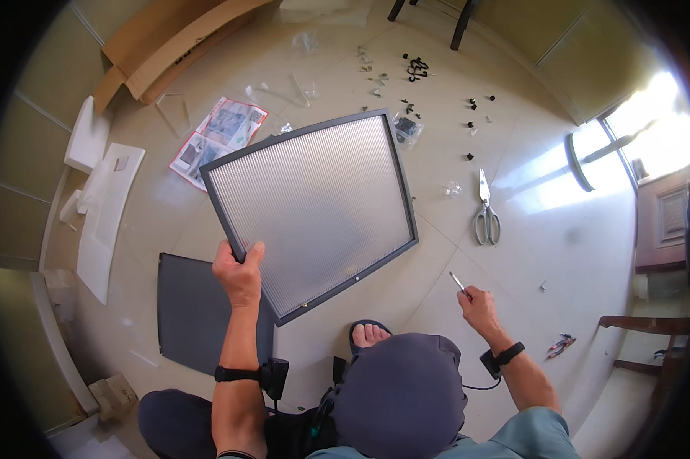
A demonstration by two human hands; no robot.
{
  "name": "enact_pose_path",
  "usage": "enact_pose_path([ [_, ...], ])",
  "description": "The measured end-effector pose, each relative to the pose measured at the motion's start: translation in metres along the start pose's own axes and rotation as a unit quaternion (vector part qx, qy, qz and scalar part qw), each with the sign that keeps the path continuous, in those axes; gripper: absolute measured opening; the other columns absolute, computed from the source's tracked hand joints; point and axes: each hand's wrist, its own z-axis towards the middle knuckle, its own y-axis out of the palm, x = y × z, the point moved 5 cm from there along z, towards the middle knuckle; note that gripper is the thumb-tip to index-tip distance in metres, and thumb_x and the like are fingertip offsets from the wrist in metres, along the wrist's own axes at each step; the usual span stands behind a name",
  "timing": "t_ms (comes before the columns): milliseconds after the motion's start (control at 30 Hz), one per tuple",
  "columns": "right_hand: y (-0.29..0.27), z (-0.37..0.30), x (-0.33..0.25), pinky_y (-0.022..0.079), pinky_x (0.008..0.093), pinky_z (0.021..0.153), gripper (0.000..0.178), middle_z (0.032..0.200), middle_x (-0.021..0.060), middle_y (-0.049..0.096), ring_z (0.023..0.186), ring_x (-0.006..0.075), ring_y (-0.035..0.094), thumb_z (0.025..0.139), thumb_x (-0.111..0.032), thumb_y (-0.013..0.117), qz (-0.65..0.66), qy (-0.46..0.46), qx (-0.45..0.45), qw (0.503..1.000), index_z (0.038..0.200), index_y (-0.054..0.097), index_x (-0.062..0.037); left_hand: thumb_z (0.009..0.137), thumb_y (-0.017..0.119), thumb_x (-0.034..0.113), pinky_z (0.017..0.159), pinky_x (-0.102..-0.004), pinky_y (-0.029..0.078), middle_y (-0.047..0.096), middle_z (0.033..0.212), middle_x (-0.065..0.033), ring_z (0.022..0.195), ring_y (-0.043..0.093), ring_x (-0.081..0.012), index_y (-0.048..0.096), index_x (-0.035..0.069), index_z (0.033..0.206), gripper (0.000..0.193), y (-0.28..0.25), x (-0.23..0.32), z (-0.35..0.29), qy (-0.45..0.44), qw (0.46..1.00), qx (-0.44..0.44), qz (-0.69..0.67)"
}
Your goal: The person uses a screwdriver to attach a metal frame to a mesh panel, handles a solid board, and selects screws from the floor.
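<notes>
My left hand (239,273) is closed on the dark frame of a ribbed, see-through door panel (314,210). The thumb lies over the frame's left side, and the panel is tilted above the floor. Small fittings show on its lower edge. Off to the right, my right hand (480,311) grips a slim screwdriver-like tool (457,281); its pale end points up and left, away from the panel, and the rest is hidden in the fist. A dark grey flat panel (195,314) lies on the floor beneath my left forearm.
Scissors (484,210) and red-handled pliers (562,346) lie at the right. Black fittings (417,69) and small hardware are scattered at the far side. A printed sheet (222,130), white foam (109,222) and an opened cardboard box (176,50) lie left. A wooden chair (647,325) stands right.
</notes>
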Motion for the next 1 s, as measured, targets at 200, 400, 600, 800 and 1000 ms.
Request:
enact_pose_path([
  [200,0.013,0.03,0.021,0.051,0.049,0.068,0.021,0.072,0.0204,0.066,0.071,0.0412,0.065,0.09,-0.02,0.06,-0.034,0.026,0.04,0.998,0.085,0.066,-0.0004,0.075,0.077,0.007,0.059,-0.0274,0.048,0.064,0.068,-0.0024,0.06,0.057,-0.0122,0.061,0.0,0.081,0.018,-0.017,0.01,-0.001,0.042,0.999,0.02,0.01],
  [400,0.023,0.032,0.04,0.049,0.0506,0.072,0.02,0.073,0.0198,0.066,0.075,0.0416,0.064,0.09,-0.02,0.059,-0.076,0.025,0.043,0.996,0.086,0.065,-0.0015,0.075,0.082,0.01,0.057,-0.0267,0.046,0.063,0.067,-0.0018,0.057,0.055,-0.0122,0.062,0.002,0.081,0.022,-0.026,0.053,-0.003,0.131,0.991,0.015,0.034],
  [600,0.026,0.028,0.041,0.049,0.0488,0.071,0.018,0.075,0.0208,0.065,0.076,0.0405,0.064,0.089,-0.019,0.06,-0.095,-0.003,0.079,0.992,0.087,0.064,-0.0009,0.076,0.082,0.012,0.056,-0.0274,0.045,0.063,0.066,-0.0047,0.055,0.056,-0.0164,0.062,0.004,0.081,0.022,-0.02,0.097,-0.007,0.247,0.964,0.009,0.096],
  [800,0.015,0.03,0.026,0.05,0.0474,0.074,0.013,0.091,0.0147,0.062,0.087,0.0359,0.063,0.089,-0.018,0.063,-0.146,-0.063,0.08,0.984,0.092,0.064,-0.0054,0.074,0.083,0.012,0.056,-0.0281,0.046,0.063,0.068,-0.0049,0.056,0.056,-0.0174,0.062,0.003,0.081,0.024,-0.013,0.103,-0.006,0.253,0.963,0.005,0.087],
  [1000,0.021,0.041,0.015,0.051,0.0469,0.073,0.012,0.091,0.0132,0.06,0.09,0.0336,0.06,0.086,-0.017,0.064,-0.204,-0.145,0.062,0.966,0.09,0.063,-0.0053,0.073,0.082,0.01,0.058,-0.0279,0.046,0.063,0.069,-0.0048,0.058,0.056,-0.0161,0.063,0.003,0.082,0.023,-0.027,0.077,0.001,0.225,0.97,0.024,0.093],
])
